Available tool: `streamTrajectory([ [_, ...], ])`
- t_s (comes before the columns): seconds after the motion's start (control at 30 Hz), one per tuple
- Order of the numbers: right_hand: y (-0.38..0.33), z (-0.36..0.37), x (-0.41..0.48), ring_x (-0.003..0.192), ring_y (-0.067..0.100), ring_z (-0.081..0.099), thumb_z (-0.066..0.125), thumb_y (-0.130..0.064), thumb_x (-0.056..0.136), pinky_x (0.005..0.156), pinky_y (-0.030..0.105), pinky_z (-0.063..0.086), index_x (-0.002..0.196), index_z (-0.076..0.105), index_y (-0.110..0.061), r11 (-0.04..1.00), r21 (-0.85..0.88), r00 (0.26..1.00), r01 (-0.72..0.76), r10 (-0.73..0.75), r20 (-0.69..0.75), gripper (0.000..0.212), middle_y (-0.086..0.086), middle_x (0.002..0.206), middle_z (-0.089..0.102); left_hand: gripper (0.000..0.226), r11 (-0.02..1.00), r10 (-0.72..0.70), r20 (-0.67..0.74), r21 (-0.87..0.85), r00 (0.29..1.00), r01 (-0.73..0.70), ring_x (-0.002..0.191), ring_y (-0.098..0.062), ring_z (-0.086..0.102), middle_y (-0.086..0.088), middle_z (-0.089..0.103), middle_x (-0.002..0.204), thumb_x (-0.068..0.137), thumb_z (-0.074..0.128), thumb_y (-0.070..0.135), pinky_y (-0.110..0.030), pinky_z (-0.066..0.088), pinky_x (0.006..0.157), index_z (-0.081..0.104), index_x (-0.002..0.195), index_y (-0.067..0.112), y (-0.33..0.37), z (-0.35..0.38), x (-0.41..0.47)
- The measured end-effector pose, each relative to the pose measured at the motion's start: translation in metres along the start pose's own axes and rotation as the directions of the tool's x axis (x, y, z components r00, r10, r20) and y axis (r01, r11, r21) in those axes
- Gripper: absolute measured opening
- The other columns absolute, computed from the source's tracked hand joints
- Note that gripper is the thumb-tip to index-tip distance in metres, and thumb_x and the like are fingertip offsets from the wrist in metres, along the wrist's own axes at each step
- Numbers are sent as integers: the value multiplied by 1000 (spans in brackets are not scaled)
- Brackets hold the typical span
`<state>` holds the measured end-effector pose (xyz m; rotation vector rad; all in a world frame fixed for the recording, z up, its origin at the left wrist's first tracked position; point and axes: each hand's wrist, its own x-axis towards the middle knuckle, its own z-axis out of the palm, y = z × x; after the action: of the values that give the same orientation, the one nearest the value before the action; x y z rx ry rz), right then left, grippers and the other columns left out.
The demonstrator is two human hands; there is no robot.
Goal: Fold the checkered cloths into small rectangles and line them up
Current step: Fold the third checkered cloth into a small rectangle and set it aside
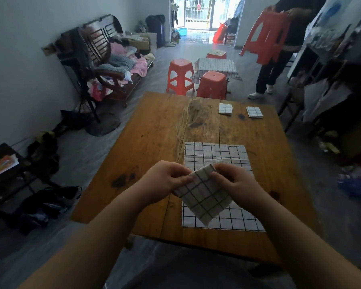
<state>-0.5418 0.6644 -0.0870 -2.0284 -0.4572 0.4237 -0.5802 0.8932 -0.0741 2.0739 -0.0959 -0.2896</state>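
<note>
Wood shows left on the table (154,130); my left hand (165,180) and right hand (236,180) pinch a folded cloth (204,197) near its front edge.

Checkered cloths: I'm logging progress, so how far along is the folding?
Done: a folded rectangle and a second rectangle lie side by side on the table, far right. In hand: left hand and right hand pinch a partly folded cloth. Left: finish it, fold the flat cloth beneath and line both up.
</note>
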Motion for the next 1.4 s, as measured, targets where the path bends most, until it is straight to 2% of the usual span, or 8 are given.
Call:
streamTrajectory([
  [0.17,-3,10,3,73,2,61,54,-34,99,68,27,51,88,70,-27,998,32,994,49,-45,-103,21,-5,81,68,17,998,48,-45,39,998,-46,93,2,68,11,75,100,94,66,22,-21,58,81,74,109,22,-1,-1,-1],
  [0.33,0,11,3,76,20,62,54,-26,101,72,35,53,87,68,-5,974,224,999,21,-10,-53,29,19,84,65,15,992,75,-219,-78,973,-94,97,0,68,11,75,99,92,69,17,-22,58,84,75,100,28,-4,-1,-2],
  [0.53,2,12,5,75,15,64,49,-24,103,69,27,57,92,69,-10,969,246,1000,9,-4,-21,27,5,83,66,12,994,50,-244,-78,969,-71,95,1,68,12,75,97,92,70,18,-25,57,87,76,96,27,0,5,-1],
  [0.7,5,10,3,74,17,65,48,-27,102,68,28,56,81,67,-13,953,301,1000,18,-12,-23,31,4,79,66,10,970,-39,-235,-242,971,-20,92,-1,69,12,76,95,91,70,16,-24,56,79,76,97,21,0,5,0],
  [0.9,14,14,1,89,24,67,49,-34,99,75,33,58,103,68,-7,862,484,989,-149,127,78,33,12,100,67,11,913,-98,-249,-407,964,-12,93,-8,71,6,76,97,90,70,14,-26,57,76,76,99,16,3,5,2],
  [1.1,15,19,-4,96,29,66,51,-30,102,82,41,59,100,70,-14,940,317,990,-126,139,-19,25,13,102,68,9,908,-113,-272,-419,956,-12,91,-9,71,5,76,95,90,70,13,-27,58,76,75,97,16,-2,4,3],
  [1.2,11,17,-3,95,34,63,51,-31,102,86,51,54,96,71,-13,976,193,991,-103,118,-65,27,16,99,67,11,961,-120,-222,-271,968,57,94,-11,70,6,75,97,90,71,15,-30,59,80,73,99,20,-5,1,5],
  [1.4,-1,12,1,81,11,61,50,-32,102,74,29,51,87,66,-29,983,-164,989,-88,106,103,22,-5,86,66,18,988,-46,1,150,999,45,96,-4,62,14,66,103,97,60,39,-25,55,77,66,112,30,10,4,13],
])
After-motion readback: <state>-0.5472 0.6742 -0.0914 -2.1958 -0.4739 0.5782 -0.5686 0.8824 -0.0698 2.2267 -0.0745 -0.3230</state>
